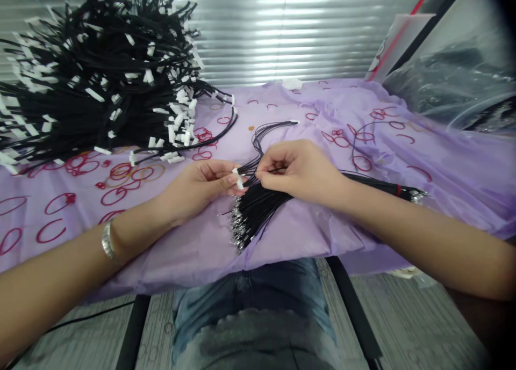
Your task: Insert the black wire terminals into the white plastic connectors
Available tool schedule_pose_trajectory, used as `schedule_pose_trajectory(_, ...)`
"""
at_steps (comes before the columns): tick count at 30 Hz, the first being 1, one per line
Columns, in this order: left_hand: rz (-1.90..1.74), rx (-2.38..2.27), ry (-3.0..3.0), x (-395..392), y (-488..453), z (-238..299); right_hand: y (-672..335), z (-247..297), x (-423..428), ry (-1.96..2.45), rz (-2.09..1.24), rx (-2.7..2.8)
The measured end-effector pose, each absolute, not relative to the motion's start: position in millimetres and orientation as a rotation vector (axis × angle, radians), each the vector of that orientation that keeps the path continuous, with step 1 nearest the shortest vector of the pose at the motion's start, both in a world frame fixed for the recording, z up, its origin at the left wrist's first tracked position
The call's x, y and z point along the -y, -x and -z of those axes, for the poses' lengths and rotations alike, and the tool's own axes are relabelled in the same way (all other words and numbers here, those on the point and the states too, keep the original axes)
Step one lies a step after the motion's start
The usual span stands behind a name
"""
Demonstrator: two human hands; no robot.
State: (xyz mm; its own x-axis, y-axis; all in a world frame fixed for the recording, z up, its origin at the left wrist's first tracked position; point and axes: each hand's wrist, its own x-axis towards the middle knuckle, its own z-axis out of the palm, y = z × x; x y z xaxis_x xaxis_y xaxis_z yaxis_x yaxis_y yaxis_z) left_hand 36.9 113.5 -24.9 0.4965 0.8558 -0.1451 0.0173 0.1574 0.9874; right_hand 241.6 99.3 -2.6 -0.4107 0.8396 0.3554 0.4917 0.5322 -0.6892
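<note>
My left hand [213, 182] pinches a white plastic connector [238, 179] between thumb and fingers. Several thin black wires [258, 139] run from the connector and curve away to a small white end at the back. Close beside it, my right hand [288, 168] is closed, thumb against forefinger, on a thin black wire near the connector; the fingertips partly hide it. Under both hands lies a bundle of black wires [266, 209] with bare silvery terminals [238, 225] at the near left end. A red band [399, 190] ties the bundle near its right end.
A tall heap of black cables with white connectors [108, 91] stands at the left. Red rubber bands [121, 171] lie scattered over the purple cloth [290, 236]. Window blinds [290, 31] rise behind. At the right are clear plastic bags [455, 85] and a white holder [397, 42].
</note>
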Motion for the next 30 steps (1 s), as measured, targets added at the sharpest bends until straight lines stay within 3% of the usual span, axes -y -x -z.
schedule_pose_trajectory(21, -0.658, -0.849, -1.32, -114.9, -37.2, 23.1, -242.4, 1.6, -99.4, 1.082, -0.666, 2.153)
schedule_pose_trajectory(30, -0.652, -0.849, -1.356, -114.7, -39.0, 24.0, -236.8, 9.2, -99.9, 1.009, -0.468, 2.214)
